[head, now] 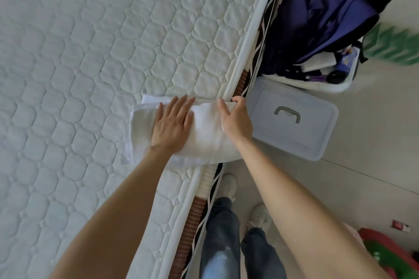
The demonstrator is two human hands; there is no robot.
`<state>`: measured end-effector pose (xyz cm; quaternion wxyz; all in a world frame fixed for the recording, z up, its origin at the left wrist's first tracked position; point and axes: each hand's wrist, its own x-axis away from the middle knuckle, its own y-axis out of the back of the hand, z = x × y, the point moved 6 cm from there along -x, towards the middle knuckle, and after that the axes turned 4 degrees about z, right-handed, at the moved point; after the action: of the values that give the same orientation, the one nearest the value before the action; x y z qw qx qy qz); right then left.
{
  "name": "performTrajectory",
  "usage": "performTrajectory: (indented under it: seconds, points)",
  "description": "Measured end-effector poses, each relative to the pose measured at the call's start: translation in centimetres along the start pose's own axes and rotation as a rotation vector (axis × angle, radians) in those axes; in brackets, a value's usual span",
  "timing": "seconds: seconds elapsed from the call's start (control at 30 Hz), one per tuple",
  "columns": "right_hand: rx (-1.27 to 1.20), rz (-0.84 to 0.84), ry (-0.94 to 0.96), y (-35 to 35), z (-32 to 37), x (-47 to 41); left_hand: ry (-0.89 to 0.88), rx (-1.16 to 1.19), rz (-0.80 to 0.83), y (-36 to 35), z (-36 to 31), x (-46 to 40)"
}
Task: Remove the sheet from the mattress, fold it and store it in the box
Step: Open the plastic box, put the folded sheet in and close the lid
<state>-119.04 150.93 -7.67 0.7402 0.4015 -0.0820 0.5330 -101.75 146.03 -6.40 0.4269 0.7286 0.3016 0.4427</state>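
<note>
Left hand (172,123) flat atop folded sheet (205,140)

Lying open against the far stretch of the bed's side: a dark suitcase (322,25), purple lining and small items showing inside. Blurring at the right edge of the tiled floor (371,154), something green (394,45). Sitting at the floor's lower right corner, a red and green object (390,253).
</note>
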Motion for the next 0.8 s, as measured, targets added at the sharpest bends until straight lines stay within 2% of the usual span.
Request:
performTrajectory:
  seconds: [0.07,0.13,0.27,0.37,0.47,0.57,0.63,0.8]
  points:
    - [0.074,-0.017,0.011,0.5,-0.1,-0.4,0.004,0.02,-0.012,0.4,-0.4,-0.3]
    - [0.088,-0.017,0.073,1.8,-0.2,-0.1,0.004,0.031,-0.097,1.4,-1.4,0.3]
    - [-0.09,0.004,0.243,5.0,0.5,2.4,-0.066,0.065,-0.36,4.8,-4.6,2.7]
    - [-0.113,-0.005,0.361,8.5,0.4,4.9,-0.121,0.113,-0.493,7.3,-9.3,4.2]
    - [-0.094,-0.047,0.422,12.6,-2.1,7.1,-0.251,0.223,-0.555,8.0,-15.9,5.7]
    - [-0.017,-0.108,0.401,16.1,-7.5,7.9,-0.38,0.339,-0.514,5.4,-22.1,6.4]
    - [0.041,-0.151,0.335,17.8,-13.9,7.2,-0.396,0.348,-0.429,0.4,-25.4,5.7]
    - [0.282,-0.146,0.284,16.5,-28.5,2.6,-0.246,0.297,-0.068,-16.4,-25.8,0.8]
